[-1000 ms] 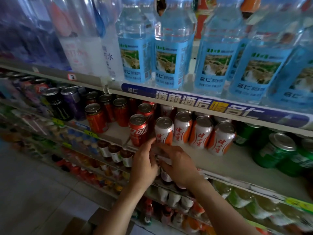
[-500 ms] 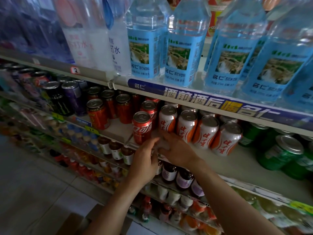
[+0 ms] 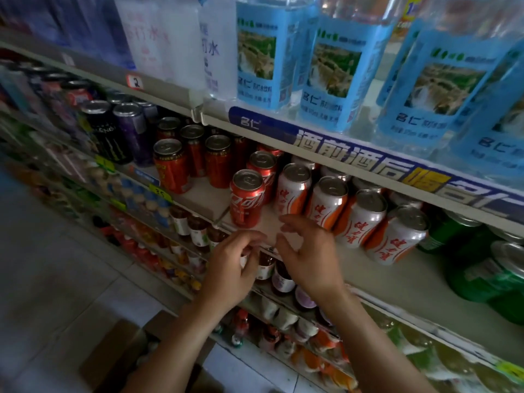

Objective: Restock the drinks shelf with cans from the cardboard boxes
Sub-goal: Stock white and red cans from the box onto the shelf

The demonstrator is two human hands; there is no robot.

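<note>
A shop aisle, tiled floor (image 3: 51, 279) below, and a drinks shelf (image 3: 397, 282) running across from nine o'clock to three. Up at twelve o'clock stand water bottles (image 3: 329, 61) with blue labels reading 名仁, and the blue strip (image 3: 368, 163) along the shelf edge under them shows large white and yellow Chinese characters. A small tag (image 3: 135, 81) at ten o'clock reads "2". On the can shelf a red Coca-Cola can (image 3: 246, 201) stands upright at the front, just left of a row of white-and-orange cans (image 3: 360, 219) with red Chinese script. Further towards nine o'clock, a black Monster can (image 3: 106, 131) beside a purple one (image 3: 134, 131). Green cans (image 3: 487, 273) sit at three o'clock. Both hands hover at the shelf's front edge, empty: the left hand (image 3: 231, 268) with fingers loosely curled, the right hand (image 3: 307, 258) with fingers spread, near the red can but apart from it. A cardboard box (image 3: 113, 361) sits on the floor at six o'clock.
</note>
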